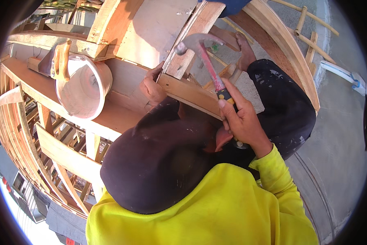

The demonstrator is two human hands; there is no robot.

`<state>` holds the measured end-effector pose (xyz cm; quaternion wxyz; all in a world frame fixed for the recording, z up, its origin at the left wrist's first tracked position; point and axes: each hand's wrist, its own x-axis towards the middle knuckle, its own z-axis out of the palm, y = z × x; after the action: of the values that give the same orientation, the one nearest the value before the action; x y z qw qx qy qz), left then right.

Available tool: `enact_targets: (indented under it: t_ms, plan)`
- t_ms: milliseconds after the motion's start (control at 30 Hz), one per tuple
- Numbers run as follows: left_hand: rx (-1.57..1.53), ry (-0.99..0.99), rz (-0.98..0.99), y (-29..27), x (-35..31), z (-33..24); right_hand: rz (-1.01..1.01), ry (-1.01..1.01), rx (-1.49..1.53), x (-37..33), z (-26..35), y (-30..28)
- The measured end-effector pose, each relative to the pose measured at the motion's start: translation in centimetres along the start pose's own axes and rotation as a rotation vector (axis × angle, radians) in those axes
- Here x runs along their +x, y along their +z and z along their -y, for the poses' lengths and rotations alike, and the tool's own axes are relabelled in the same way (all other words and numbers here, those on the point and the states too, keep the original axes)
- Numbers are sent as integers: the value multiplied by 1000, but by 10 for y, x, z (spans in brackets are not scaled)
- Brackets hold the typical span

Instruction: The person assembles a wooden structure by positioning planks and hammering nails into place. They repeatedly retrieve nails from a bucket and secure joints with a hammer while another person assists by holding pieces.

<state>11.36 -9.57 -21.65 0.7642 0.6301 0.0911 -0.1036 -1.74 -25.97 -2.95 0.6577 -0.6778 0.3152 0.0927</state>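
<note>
My right hand (242, 118) is closed around the black-and-yellow grip of a claw hammer (210, 67). The hammer's red-painted shaft rises to a worn metal head above the timber. My left hand (153, 86) grips the near left corner of a wooden frame, by the end of a light beam (184, 61); most of its forearm is hidden behind my bent leg. Below the hammer, a reddish board (191, 94) runs across the frame's near end. I cannot make out a nail. A reddish-brown flap (223, 139) shows beside my right hand.
To the left, a whitish bucket (104, 77) stands on a plank, with a wooden-handled saw (61, 61) at its rim. Curved ribs and slats (24, 143) spread below. My bare right foot (245, 51) is inside the curved side board (298, 49). Bamboo poles (318, 49) lie on concrete at right.
</note>
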Motion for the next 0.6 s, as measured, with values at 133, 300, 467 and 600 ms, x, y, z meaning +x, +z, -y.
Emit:
enact_targets:
  t_ms: [133, 300, 467, 600]
  plan:
    - [-28, -17, -6, 10, -7, 8, -474, -412, 356, -4, 52, 0]
    - [-58, -12, -20, 16, 1, 1, -118, -38, -86, -13, -39, 15]
    - [-26, -37, -43, 3, -11, 8, -341, -291, 277, -15, 45, -11]
    - [-36, -36, -34, 18, -7, 3, -509, -431, 279, -13, -24, 27]
